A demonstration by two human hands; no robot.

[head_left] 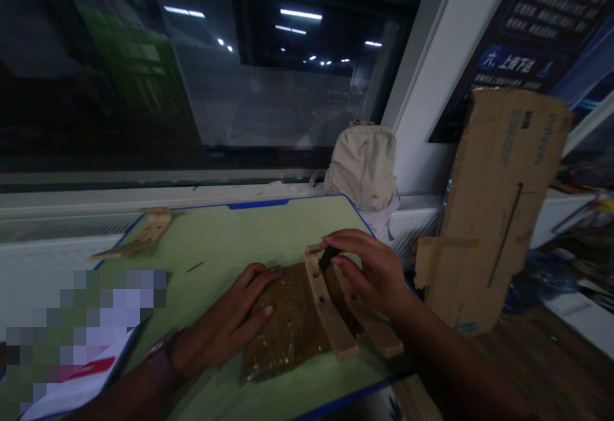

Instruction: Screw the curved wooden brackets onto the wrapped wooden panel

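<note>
My right hand [371, 270] pinches a short black-handled tool, which looks like a stubby screwdriver [329, 256]. Its lower end points at a hole near the far end of a curved wooden piece [330, 325]. A second curved wooden piece [371, 322] lies alongside, partly under my right hand. Both pieces rest on a brown wooden board [297, 338] partly wrapped in shiny clear film, with small holes in it. With fingers spread, my left hand [242, 309] presses flat on the board's left side. A band circles my left wrist.
The board lies on a pale green table [220, 229] with blue edging. Another bent wooden piece [148, 232] sits at its far left corner, near a thin dark stick [195, 267]. Beyond stand a beige backpack [362, 165] and a tall cardboard sheet [499, 216].
</note>
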